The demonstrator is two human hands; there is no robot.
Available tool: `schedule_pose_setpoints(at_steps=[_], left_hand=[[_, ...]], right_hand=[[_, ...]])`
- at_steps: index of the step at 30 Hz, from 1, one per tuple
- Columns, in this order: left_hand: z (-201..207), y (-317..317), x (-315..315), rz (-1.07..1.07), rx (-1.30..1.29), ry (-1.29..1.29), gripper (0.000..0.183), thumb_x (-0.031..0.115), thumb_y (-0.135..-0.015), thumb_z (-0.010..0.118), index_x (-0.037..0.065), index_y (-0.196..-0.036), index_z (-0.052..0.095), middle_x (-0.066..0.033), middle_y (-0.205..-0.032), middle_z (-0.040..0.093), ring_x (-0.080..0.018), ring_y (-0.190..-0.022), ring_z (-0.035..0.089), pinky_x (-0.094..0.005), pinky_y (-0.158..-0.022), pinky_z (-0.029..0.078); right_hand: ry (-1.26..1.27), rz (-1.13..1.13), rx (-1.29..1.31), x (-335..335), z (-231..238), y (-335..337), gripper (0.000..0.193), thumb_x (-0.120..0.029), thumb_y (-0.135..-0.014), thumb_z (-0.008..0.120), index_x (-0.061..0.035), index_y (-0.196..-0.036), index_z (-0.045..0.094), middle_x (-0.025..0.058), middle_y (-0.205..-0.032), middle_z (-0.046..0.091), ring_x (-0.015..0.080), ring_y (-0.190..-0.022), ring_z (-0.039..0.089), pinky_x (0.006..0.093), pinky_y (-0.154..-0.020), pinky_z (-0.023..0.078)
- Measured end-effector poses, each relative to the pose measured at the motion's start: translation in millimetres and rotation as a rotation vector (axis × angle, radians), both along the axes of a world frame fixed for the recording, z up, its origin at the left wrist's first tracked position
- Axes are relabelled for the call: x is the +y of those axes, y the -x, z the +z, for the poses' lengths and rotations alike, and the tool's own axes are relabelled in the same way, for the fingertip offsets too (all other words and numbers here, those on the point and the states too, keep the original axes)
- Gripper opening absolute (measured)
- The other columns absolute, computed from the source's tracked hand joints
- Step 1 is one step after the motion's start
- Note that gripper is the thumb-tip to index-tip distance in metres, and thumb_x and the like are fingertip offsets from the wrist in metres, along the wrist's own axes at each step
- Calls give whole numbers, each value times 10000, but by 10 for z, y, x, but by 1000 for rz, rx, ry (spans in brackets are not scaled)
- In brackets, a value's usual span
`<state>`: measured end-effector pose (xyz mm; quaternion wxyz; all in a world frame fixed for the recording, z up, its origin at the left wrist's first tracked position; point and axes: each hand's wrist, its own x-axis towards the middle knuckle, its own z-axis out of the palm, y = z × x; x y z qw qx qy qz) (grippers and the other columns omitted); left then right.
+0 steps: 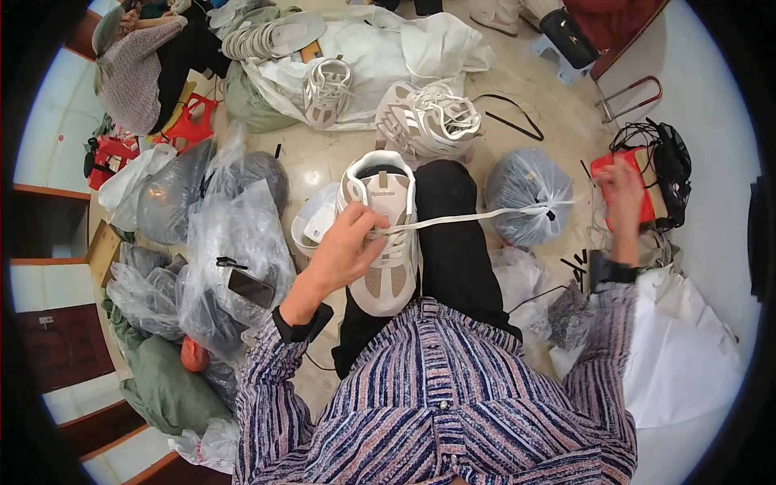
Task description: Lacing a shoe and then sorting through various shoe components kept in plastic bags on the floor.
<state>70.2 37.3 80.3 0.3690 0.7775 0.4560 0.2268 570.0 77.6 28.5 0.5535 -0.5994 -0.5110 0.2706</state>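
Observation:
A beige and white sneaker rests on my left thigh, toe toward me. My left hand lies over its laces, fingers closed on the white shoelace where it leaves the shoe. From there the lace stretches out to the right above my dark trousers. My right hand is raised far to the right, smeared by motion. The lace fades from sight just short of it, so its grip is unclear. Ahead on the floor are a matching sneaker and another pale laced sneaker.
Insoles lie on a white sack ahead. Clear plastic bags and a phone are at the left. A tied bag, a red stool and white sheeting are at the right. Another person sits far left.

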Motion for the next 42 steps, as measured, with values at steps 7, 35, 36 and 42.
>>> schedule_pose_setpoints(at_steps=[7, 35, 36, 42], left_hand=[[-75, -165, -134, 16, 283, -293, 173, 106, -720, 638, 27, -792, 501, -134, -817, 467, -299, -753, 506, -360, -644, 418], [-111, -423, 112, 17, 317, -324, 86, 118, -731, 555, 51, -751, 604, -155, -728, 513, -340, -746, 506, -439, -658, 389], [-97, -441, 109, 3, 371, -343, 70, 99, -720, 567, 58, -756, 611, -129, -746, 518, -312, -782, 506, -419, -680, 373], [-82, -403, 228, -56, 385, -259, 66, 87, -689, 598, 68, -749, 618, -87, -769, 527, -272, -826, 504, -394, -717, 346]], right_hand=[[-257, 475, -652, -288, 230, 2603, 82, -105, -780, 590, -38, -826, 599, 111, -789, 560, 276, -776, 503, 353, -690, 415], [-26, 516, -870, -487, 239, 2968, 187, -123, -590, 615, -69, -768, 590, 87, -789, 517, 253, -822, 472, 363, -688, 342], [-47, 510, -883, -483, 235, 2993, 168, -124, -602, 611, -66, -759, 591, 88, -788, 517, 252, -827, 470, 364, -693, 340], [-102, 528, -779, -491, 124, 2919, 285, -15, -563, 614, -39, -835, 536, 95, -782, 518, 266, -787, 470, 362, -658, 357]])
